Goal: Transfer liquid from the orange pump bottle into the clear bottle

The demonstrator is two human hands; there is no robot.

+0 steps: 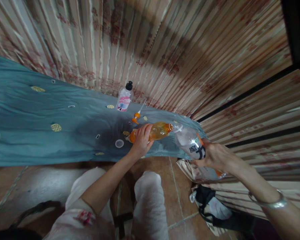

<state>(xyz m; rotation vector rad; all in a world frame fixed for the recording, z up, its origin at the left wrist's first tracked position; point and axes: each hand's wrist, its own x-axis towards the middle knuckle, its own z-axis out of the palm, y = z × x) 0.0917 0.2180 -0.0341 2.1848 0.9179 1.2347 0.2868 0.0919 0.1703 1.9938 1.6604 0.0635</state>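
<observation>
My left hand [141, 140] is wrapped round a bottle of orange liquid [160, 130], whose neck points right. In my right hand [212, 155] is a larger clear plastic bottle [187, 138] with a white, black and orange label, tilted with its neck to the left. The two bottle mouths meet or nearly meet; I cannot tell whether they touch. Behind my left hand an orange pump top with a clear tube [136, 116] lies on the cloth. A small round white cap or lid [119, 143] rests left of that hand.
A clear bottle with a black pump and pink label [124, 98] stands at the back of the teal patterned cloth [65, 140]. Pleated curtains [140, 50] hang behind and to the right. Dark and white bags [212, 206] lie on the tiled floor [177, 193] at lower right.
</observation>
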